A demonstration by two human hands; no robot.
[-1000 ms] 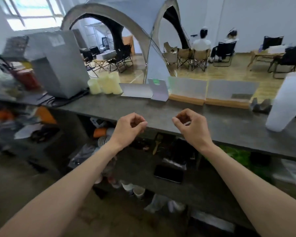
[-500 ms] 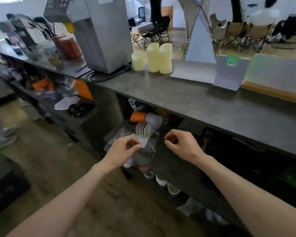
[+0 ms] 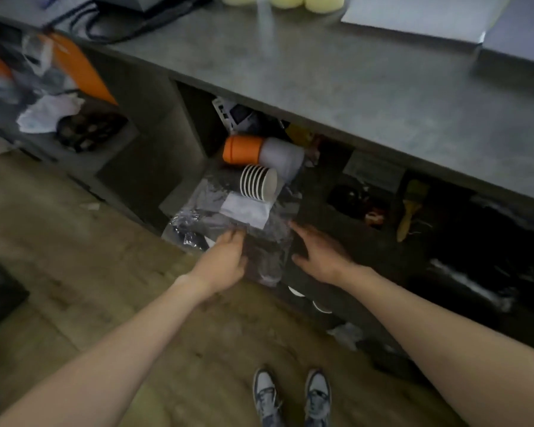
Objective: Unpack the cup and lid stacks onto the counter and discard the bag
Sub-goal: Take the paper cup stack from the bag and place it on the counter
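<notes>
A clear plastic bag (image 3: 228, 217) with a white label lies on the shelf under the grey counter (image 3: 352, 72), hanging over the shelf's front edge. Its contents look dark and blurred. A sideways stack of dark cups with white rims (image 3: 258, 183) rests at the bag's far end. Behind that lie an orange cup stack (image 3: 241, 149) and a translucent white one (image 3: 282, 157). My left hand (image 3: 225, 257) touches the bag below the label, its fingertips hidden in the plastic. My right hand (image 3: 318, 254) is spread at the bag's right edge.
A wooden-handled brush (image 3: 410, 208) and dark clutter fill the shelf to the right. Pale cylinders (image 3: 290, 0), black cables (image 3: 121, 23) and grey sheets (image 3: 420, 16) sit on the counter's far side. Small cups (image 3: 296, 291) stand on a lower shelf. My shoes (image 3: 290, 396) are on the wooden floor.
My view has dropped from the counter top to the shelf below. Both hands have gone from loosely curled in the air down to the plastic bag, and the right hand has spread.
</notes>
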